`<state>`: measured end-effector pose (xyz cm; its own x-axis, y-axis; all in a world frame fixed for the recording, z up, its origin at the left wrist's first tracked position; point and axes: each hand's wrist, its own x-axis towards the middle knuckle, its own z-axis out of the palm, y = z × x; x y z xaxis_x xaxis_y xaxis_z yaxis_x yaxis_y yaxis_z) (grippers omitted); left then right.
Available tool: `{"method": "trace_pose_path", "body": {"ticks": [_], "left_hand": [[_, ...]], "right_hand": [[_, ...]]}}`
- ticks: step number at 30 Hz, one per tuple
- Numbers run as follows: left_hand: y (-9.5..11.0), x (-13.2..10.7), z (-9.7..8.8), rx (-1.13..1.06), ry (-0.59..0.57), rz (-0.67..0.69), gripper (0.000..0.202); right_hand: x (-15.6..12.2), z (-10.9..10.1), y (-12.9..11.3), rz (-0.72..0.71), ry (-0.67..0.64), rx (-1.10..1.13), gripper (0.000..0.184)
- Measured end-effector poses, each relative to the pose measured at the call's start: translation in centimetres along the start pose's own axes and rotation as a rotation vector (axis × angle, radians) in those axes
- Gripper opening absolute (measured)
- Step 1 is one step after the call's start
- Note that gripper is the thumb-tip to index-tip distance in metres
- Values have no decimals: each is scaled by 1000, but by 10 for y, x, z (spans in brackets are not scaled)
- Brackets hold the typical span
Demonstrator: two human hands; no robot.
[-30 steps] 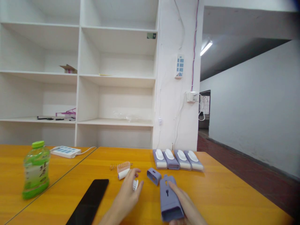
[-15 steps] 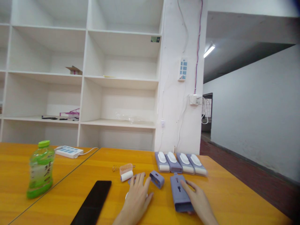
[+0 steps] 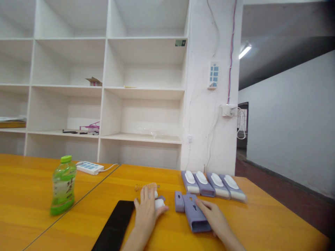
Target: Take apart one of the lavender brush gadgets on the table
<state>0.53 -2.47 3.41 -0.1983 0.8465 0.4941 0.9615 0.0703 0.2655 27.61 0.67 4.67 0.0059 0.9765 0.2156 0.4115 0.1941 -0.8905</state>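
Note:
My right hand (image 3: 215, 218) grips a purple hollow plastic case (image 3: 195, 212) by its right side, thumb on top. The case has cut-out slots, and its open end faces me. A smaller purple cap-like piece (image 3: 179, 201) stands at its left, touching or very close to it. My left hand (image 3: 147, 207) reaches over small parts with its fingers extended and thumb out to the side. A white piece (image 3: 159, 203) shows beside that thumb; whether the fingers touch it I cannot tell. Just beyond the fingertips lies a coiled spring-like piece (image 3: 138, 187). Other parts under the hand are hidden.
Several purple cases with white tops (image 3: 216, 180) stand in a row at the table's back right. A black flat slab (image 3: 115, 223) lies left of my left hand. Farther left are a green bottle (image 3: 63, 186) and a white power strip (image 3: 90, 167). White shelves (image 3: 143, 139) rise behind.
The small purple piece has turned and now sits against or close to the case. My left hand has shifted forward over the small parts. The view has swung slightly left.

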Motion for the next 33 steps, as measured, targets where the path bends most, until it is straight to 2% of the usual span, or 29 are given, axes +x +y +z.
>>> {"method": "trace_pose_path", "body": {"ticks": [3,5,8,12,15,17,20,22,24,27,29,31,33], "left_hand": [[-3,1,5,-96,-4,8,66],[0,-2,5,-190,-2,43,63],[8,-9,-1,-331,-30,141,70],[11,-14,-6,-377,-56,258,74],[8,-10,1,-305,-57,266,71],[5,-5,7,-241,-24,233,65],[6,-2,11,-154,92,242,62],[12,-3,7,-119,170,327,61],[21,-8,2,-102,225,453,60],[41,-17,3,-98,282,684,57],[56,-22,10,-129,357,832,48],[67,-26,15,-204,411,850,32],[74,-30,11,-333,399,856,26]], "right_hand": [[-8,35,-10,-32,84,-198,50],[-13,59,-18,-46,184,-335,50],[-10,88,-28,-58,203,-324,43],[4,108,-28,-114,180,-232,43],[14,109,-19,-159,148,-163,57],[19,103,-13,-179,161,-162,64],[26,85,-9,-269,237,-257,52],[34,73,-12,-348,290,-365,36],[47,66,-19,-391,326,-483,32],[69,70,-27,-403,359,-650,44],[82,79,-28,-387,368,-747,53],[90,86,-26,-374,356,-831,48],[93,89,-21,-389,322,-900,32]]}}
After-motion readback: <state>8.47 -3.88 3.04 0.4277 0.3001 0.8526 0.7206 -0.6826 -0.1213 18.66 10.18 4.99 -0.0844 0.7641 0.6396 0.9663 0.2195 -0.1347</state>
